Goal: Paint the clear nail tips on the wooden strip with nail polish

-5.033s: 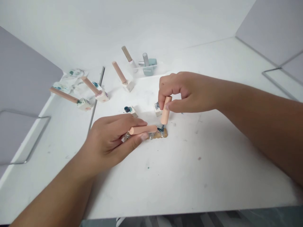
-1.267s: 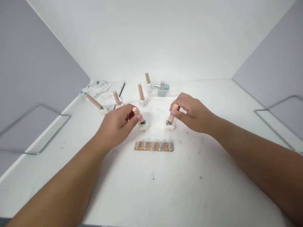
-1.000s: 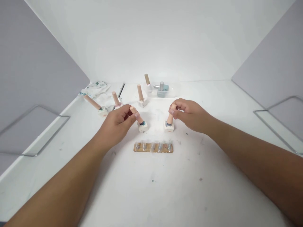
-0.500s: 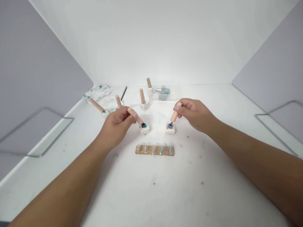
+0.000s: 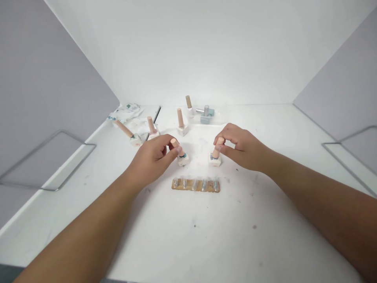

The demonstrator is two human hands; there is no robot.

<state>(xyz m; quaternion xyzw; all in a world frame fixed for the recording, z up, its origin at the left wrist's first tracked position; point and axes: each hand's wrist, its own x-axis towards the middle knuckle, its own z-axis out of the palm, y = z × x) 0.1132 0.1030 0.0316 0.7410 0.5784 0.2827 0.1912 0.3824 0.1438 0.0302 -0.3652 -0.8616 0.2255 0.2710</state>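
Two white nail polish bottles stand side by side on the white table, both with long peach caps seated on their necks. My left hand (image 5: 159, 155) pinches the tilted cap of the left nail polish bottle (image 5: 183, 160) between thumb and fingers. On the other side, my right hand (image 5: 235, 145) grips the cap of the right nail polish bottle (image 5: 215, 161). Dark blue-green polish smears the left bottle's neck, and greyish blue the right one's. Nearer to me lies a tan strip (image 5: 195, 186) bearing several clear nail tips, some with a bluish tint.
More capped bottles stand behind: one peach-capped bottle (image 5: 182, 129), another (image 5: 153, 131), and a leaning one (image 5: 135, 139). A clear tray (image 5: 219, 118) at the back holds further bottles. Crumpled stained tissue (image 5: 128, 112) lies back left. Wire frames (image 5: 96, 145) edge both sides.
Both caps have come down onto their bottles; before, the brush stems showed at the necks. My hands moved down with them. The whole view shifted slightly.
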